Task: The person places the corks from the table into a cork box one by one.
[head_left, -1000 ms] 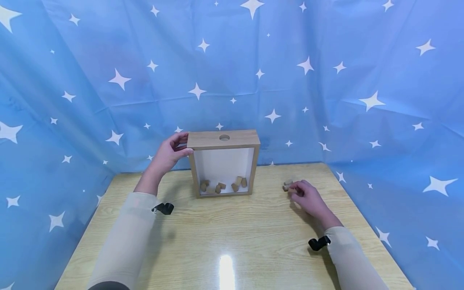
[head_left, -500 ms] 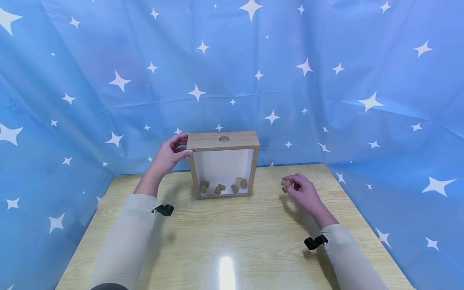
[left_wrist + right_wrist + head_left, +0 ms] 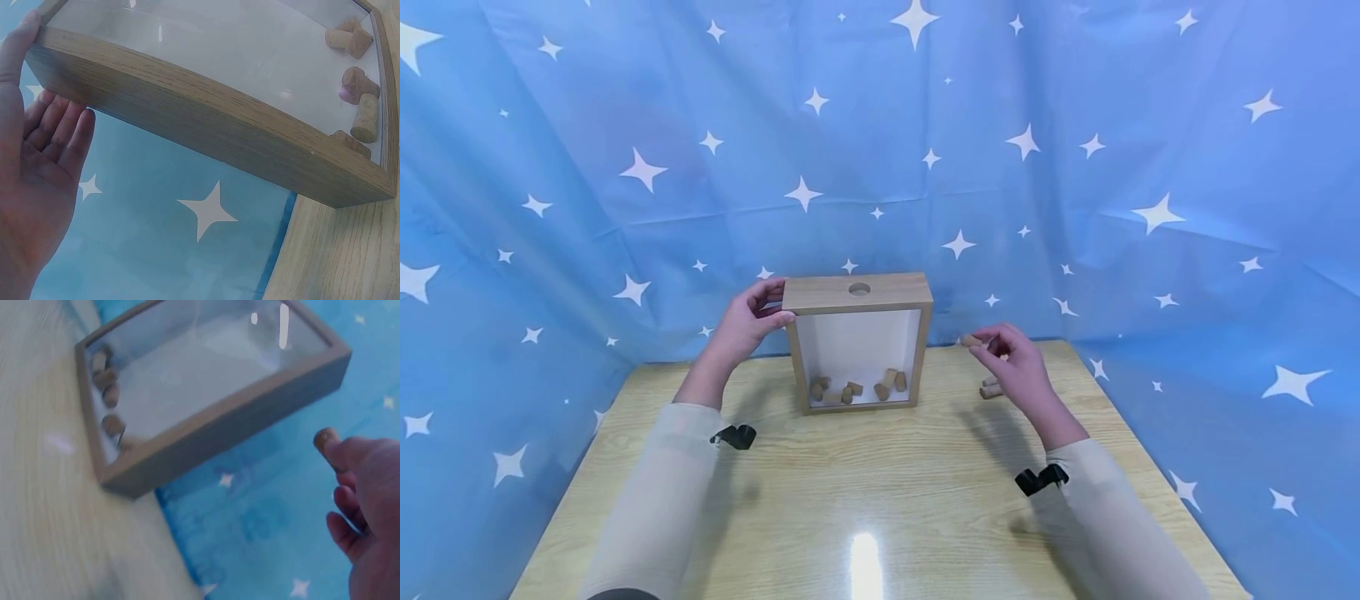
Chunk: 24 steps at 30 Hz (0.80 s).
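Observation:
A wooden shadow box [image 3: 891, 287] with a clear front and a round hole [image 3: 859, 289] in its top stands upright on the table. Several corks [image 3: 847, 394] lie at its bottom. My left hand [image 3: 735, 333] grips the box's upper left corner, thumb at the front edge and fingers behind, as the left wrist view [image 3: 44, 169] also shows. To the right of the box, my right hand [image 3: 1022, 371] pinches a cork [image 3: 971, 341] in the air between thumb and fingertips. In the right wrist view, that cork [image 3: 325, 439] sticks out past the thumb, apart from the box.
Below my right hand, more corks [image 3: 991, 390] lie on the wood-grain table [image 3: 820, 500], partly hidden by the hand. A blue curtain with white stars [image 3: 880, 150] surrounds the table's back and sides. Each sleeve carries a small black device [image 3: 1041, 479].
My right hand has picked a cork up from the table, lifting it up and left toward the box. My left hand keeps its hold on the box corner.

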Tool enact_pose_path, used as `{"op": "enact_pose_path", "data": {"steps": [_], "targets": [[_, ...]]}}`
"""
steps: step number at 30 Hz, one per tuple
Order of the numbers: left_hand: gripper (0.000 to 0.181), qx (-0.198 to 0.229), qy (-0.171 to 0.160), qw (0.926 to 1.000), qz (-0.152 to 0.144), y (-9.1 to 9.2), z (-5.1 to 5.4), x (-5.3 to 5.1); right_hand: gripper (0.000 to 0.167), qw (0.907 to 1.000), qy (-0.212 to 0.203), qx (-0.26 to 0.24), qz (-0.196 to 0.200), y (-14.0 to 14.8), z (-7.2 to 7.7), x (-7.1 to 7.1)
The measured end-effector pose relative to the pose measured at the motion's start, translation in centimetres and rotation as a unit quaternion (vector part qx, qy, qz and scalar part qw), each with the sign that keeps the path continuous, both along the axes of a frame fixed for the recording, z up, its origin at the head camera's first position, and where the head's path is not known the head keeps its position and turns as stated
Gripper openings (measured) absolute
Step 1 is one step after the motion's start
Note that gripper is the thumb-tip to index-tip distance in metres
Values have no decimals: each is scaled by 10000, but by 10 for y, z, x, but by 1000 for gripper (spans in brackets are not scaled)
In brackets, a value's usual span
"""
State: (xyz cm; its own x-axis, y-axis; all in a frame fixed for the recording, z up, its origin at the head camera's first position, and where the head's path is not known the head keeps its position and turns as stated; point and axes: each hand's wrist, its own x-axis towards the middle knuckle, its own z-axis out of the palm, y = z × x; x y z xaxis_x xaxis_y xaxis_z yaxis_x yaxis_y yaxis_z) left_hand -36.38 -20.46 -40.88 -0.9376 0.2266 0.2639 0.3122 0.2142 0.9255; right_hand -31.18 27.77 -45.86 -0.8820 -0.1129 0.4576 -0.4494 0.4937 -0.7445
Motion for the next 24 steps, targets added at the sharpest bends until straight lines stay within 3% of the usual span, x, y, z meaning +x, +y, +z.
{"op": "enact_pose_path", "data": {"steps": [16, 24], "targets": [[74, 29, -75, 10000, 10, 0, 0, 1, 20, 9971, 582, -473, 125, -34, 48, -6], [72, 19, 0, 10000, -9, 0, 2, 1, 18, 9927, 1027, -529, 347, -64, 92, 13]]}}
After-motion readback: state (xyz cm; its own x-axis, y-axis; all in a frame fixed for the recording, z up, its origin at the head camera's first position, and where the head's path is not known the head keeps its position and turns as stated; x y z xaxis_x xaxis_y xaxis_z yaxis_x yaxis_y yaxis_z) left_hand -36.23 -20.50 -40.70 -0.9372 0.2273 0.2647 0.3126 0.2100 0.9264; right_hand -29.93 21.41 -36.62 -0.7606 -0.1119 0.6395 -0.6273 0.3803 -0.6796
